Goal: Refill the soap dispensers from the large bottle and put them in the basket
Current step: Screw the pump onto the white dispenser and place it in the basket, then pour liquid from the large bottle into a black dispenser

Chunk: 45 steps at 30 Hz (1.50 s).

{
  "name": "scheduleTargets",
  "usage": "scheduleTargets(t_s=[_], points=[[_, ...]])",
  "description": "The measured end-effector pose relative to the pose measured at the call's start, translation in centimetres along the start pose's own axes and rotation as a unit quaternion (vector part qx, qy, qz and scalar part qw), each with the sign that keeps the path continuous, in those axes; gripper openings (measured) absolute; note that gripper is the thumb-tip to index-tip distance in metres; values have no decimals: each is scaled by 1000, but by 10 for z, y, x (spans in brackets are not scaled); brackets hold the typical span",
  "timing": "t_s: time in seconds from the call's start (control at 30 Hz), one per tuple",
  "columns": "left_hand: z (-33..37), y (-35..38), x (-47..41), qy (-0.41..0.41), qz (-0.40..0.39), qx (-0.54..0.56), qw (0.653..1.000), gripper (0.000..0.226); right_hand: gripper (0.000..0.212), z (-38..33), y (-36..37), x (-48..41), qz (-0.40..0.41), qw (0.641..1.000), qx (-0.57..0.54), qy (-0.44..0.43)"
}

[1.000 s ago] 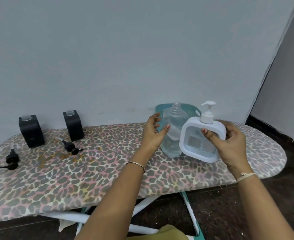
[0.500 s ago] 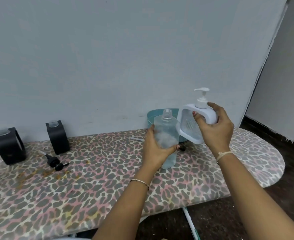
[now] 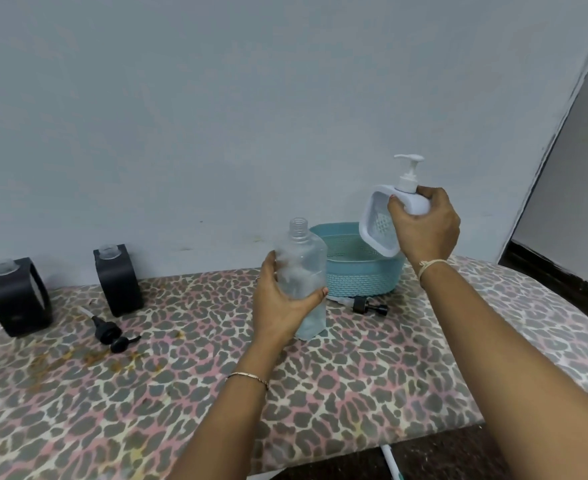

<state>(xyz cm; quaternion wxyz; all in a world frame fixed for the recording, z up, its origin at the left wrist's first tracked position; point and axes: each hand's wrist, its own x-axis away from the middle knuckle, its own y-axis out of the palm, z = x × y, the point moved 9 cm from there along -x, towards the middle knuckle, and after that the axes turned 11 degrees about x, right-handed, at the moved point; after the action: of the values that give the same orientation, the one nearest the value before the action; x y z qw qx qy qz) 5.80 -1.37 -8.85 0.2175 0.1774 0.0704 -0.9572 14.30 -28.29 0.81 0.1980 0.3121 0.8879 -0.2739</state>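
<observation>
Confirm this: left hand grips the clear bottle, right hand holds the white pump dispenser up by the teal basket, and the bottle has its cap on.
Not quite: the clear bottle has no cap; the head view shows its threaded neck open. The rest holds: the left hand grips it, and the right hand holds the white pump dispenser up by the teal basket.

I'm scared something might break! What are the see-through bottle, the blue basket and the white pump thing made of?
The clear bottle: probably plastic, glossy and see-through, with a moulded screw neck; glass can't be ruled out.
The blue basket: looks like matte plastic moulded in a woven pattern.
The white dispenser: smooth, opaque plastic, by its rounded moulded shape.
</observation>
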Motion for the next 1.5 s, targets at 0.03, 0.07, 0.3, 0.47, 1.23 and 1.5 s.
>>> scheduleTargets(t_s=[0.03, 0.07, 0.3, 0.47, 1.23, 1.5], points=[[-1, -2, -3, 1, -3, -4, 1000, 100, 47, 1, 5, -3, -6, 1000, 5, 5], [-1, -2, -5, 3, -8, -9, 1000, 100, 48, 3, 9, -5, -13, 1000, 10, 10], [-13, 3, -5, 4, -9, -11, 1000, 101, 53, 21, 47, -7, -82, 995, 54, 22], [-18, 1, -6, 3, -11, -10, 1000, 107, 52, 38, 70, -2, -114, 989, 88, 14], [-20, 3, -7, 5, -17, -1, 1000, 110, 66, 47, 67, 7, -93, 965, 244, 9], [-14, -25, -6, -2, 29, -12, 1000, 109, 42, -5, 45, 71, -22, 997, 37, -71]])
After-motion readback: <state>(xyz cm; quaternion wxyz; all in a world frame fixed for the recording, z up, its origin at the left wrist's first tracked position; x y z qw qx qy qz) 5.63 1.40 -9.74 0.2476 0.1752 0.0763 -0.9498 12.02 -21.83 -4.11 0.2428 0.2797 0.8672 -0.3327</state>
